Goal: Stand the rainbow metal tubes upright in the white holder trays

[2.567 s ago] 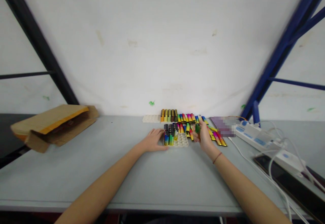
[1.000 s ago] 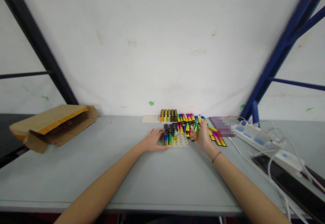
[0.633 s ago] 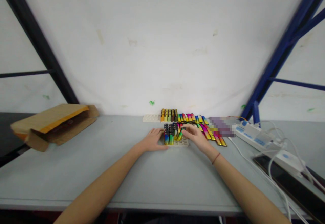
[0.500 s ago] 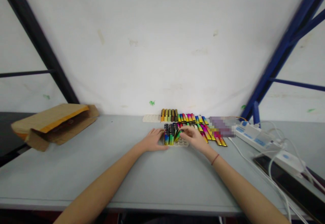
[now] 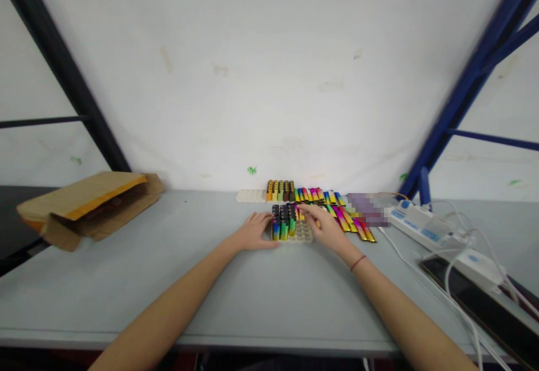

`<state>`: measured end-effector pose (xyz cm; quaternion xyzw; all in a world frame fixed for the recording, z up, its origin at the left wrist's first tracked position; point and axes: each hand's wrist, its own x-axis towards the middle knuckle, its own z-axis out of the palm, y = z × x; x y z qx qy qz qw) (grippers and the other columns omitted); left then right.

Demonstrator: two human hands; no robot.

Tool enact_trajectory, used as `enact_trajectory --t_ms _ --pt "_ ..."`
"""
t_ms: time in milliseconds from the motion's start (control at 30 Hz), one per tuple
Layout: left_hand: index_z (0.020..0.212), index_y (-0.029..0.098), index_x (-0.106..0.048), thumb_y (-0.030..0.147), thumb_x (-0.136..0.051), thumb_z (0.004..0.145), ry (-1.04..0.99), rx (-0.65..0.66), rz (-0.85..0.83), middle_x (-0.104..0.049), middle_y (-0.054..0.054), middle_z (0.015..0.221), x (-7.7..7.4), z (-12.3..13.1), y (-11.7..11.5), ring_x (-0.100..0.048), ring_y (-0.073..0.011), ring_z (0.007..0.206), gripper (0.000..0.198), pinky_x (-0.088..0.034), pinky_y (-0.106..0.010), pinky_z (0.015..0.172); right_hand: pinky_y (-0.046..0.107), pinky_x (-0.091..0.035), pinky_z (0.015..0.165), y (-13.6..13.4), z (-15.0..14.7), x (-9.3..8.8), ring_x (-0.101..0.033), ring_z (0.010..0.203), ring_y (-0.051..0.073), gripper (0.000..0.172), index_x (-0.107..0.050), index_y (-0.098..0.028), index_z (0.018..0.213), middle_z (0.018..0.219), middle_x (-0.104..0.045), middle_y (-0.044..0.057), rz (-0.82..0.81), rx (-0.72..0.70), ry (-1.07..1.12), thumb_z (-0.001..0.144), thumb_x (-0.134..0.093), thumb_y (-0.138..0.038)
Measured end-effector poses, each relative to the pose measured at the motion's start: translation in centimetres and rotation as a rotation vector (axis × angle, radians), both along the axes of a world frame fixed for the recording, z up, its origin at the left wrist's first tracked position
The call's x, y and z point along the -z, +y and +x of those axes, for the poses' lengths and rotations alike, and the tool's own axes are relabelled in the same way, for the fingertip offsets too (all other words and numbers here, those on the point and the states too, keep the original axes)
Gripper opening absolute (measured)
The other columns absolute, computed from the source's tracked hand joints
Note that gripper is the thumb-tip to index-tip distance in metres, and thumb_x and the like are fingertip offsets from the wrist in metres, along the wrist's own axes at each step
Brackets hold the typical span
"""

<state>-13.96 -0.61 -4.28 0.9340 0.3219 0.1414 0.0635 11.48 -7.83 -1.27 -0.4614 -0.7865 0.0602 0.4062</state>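
A white tray with round holes [image 5: 303, 237] lies in front of me. Several gradient-coloured lighters [image 5: 284, 228] with black tops stand upright in its left part, and bare holes show in its right part. My left hand [image 5: 254, 232] steadies the tray at its left end, thumb along the front edge and fingers along the far side. Over the right part of the tray is my right hand [image 5: 322, 226], its thumb and fingers apart, nothing visible between them. Its fingertips are close to the standing lighters and a loose pink lighter [image 5: 300, 212] behind them.
Behind are a second white tray [image 5: 251, 195], upright yellow-to-dark lighters [image 5: 281, 191] and rows of loose shiny lighters [image 5: 347, 219] lying down. An open paper bag [image 5: 101, 200] is at left. A power strip [image 5: 442, 236], cables and a dark phone-like slab [image 5: 475, 303] lie at right.
The green-and-yellow lighter that was tilted in my right fingers now stands upright in the tray. My right hand has let go and shifted slightly away; my left hand is still.
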Motion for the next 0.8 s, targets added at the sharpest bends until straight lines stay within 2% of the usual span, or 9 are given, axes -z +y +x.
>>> enact_trajectory --t_ms 100,200,300,367,467,633,800 --pt "0.130 0.010 -0.049 0.064 -0.064 0.075 0.007 -0.004 -0.006 -0.049 -0.020 0.135 0.0 0.0 0.1 -0.046 -0.0376 0.123 0.079 -0.031 -0.051 0.107 0.036 -0.044 0.090 0.6 2.0 0.0 -0.059 0.100 0.023 0.038 -0.066 -0.018 0.110 0.107 -0.067 0.011 0.039 0.240 -0.131 0.086 -0.038 -0.009" --pt "0.129 0.011 -0.049 0.065 -0.063 0.074 0.013 -0.005 -0.007 -0.049 -0.020 0.136 0.0 0.0 0.1 -0.047 -0.0380 0.123 0.078 -0.031 -0.052 0.107 0.037 -0.041 0.092 0.9 3.2 0.3 -0.056 0.101 0.025 0.035 -0.070 -0.016 0.106 0.104 -0.068 0.012 0.006 0.338 -0.333 0.087 -0.041 -0.011" --pt "0.130 0.011 -0.049 0.065 -0.063 0.075 0.025 -0.007 0.005 -0.049 -0.020 0.136 -0.1 0.0 0.0 -0.047 -0.0372 0.123 0.078 -0.031 -0.051 0.107 0.038 -0.039 0.093 1.0 3.3 0.9 -0.052 0.108 0.027 0.039 -0.063 -0.021 0.123 0.118 -0.065 0.011 -0.004 0.332 -0.475 0.089 -0.044 -0.017" --pt "0.130 0.011 -0.049 0.064 -0.063 0.075 0.035 -0.010 0.010 -0.049 -0.019 0.135 -0.1 0.0 -0.1 -0.047 -0.0362 0.123 0.078 -0.031 -0.050 0.108 0.039 -0.038 0.093 1.3 3.1 1.4 -0.048 0.114 0.028 0.044 -0.060 -0.025 0.128 0.126 -0.061 0.009 -0.014 0.332 -0.549 0.088 -0.045 -0.013" --pt "0.130 0.013 -0.049 0.065 -0.063 0.075 0.036 -0.015 0.010 -0.049 -0.018 0.136 -0.2 0.0 -0.1 -0.046 -0.0355 0.123 0.077 -0.031 -0.049 0.108 0.039 -0.037 0.091 1.7 3.0 1.9 -0.047 0.117 0.028 0.041 -0.064 -0.026 0.121 0.128 -0.061 0.009 -0.039 0.340 -0.623 0.088 -0.046 -0.011" --pt "0.131 0.012 -0.049 0.066 -0.063 0.074 0.017 -0.008 -0.009 -0.049 -0.019 0.135 -0.2 0.0 0.0 -0.046 -0.0367 0.123 0.079 -0.030 -0.050 0.108 0.038 -0.037 0.086 1.9 3.2 1.6 -0.051 0.112 0.027 0.032 -0.063 -0.029 0.119 0.125 -0.060 0.010 -0.018 0.323 -0.677 0.093 -0.047 -0.020" --pt "0.131 0.013 -0.049 0.067 -0.062 0.074 0.002 -0.002 -0.001 -0.050 -0.017 0.134 0.0 -0.1 0.1 -0.047 -0.0368 0.122 0.079 -0.031 -0.050 0.107 0.037 -0.037 0.087 2.0 3.3 1.3 -0.052 0.111 0.025 0.023 -0.063 -0.024 0.111 0.122 -0.061 0.010 0.011 0.285 -0.640 0.094 -0.047 -0.024"
